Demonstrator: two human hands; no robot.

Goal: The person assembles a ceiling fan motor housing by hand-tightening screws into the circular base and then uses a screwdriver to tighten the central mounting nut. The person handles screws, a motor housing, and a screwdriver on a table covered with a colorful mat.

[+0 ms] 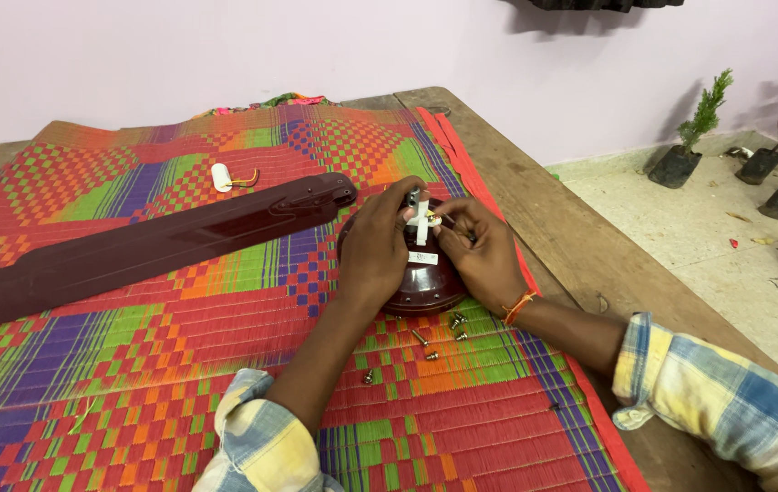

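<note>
Maroon, glossy ceiling-fan motor [421, 290] sat on the woven mat [179, 364] near its right edge and the bare table [580, 246] beyond; left hand [375, 246] and right hand [480, 255] both pinched its white terminal piece [422, 220], loose screws [439, 337] just beside.

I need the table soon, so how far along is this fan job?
One blade is bolted to the dark motor housing. Both hands, left and right, are at the white part on top. Loose screws and a small white wired part lie unused on the mat.
</note>
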